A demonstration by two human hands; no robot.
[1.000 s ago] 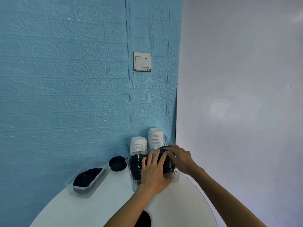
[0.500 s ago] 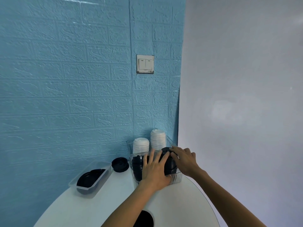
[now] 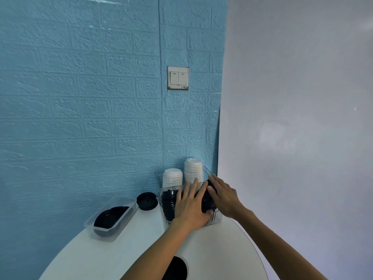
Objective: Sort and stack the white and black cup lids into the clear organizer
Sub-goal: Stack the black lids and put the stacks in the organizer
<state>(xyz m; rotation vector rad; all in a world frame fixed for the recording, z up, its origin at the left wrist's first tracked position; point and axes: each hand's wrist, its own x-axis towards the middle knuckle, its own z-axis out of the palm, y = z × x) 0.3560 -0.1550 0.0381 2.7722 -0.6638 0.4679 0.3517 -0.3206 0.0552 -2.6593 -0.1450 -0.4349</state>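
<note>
The clear organizer (image 3: 216,220) stands at the back of the round white table (image 3: 101,257), in the wall corner. Two stacks of white lids (image 3: 172,177) fill its rear compartments. Stacks of black lids (image 3: 168,203) fill the front ones. My left hand (image 3: 189,208) lies flat against the organizer's front wall, fingers straight and spread. My right hand (image 3: 226,197) rests on the right-hand black stack (image 3: 207,201), fingers stretched over its top and thumb at its front. Much of that stack is hidden by both hands.
A loose black lid (image 3: 147,201) lies left of the organizer. Further left, a clear tray (image 3: 89,224) holds more black lids. Another black lid (image 3: 175,268) lies near the table's front edge under my left forearm. Walls close in behind and to the right.
Both hands stay on the organizer and the right black stack. The right hand's fingers have stretched out a little over the stack's top. The camera has tilted slightly.
</note>
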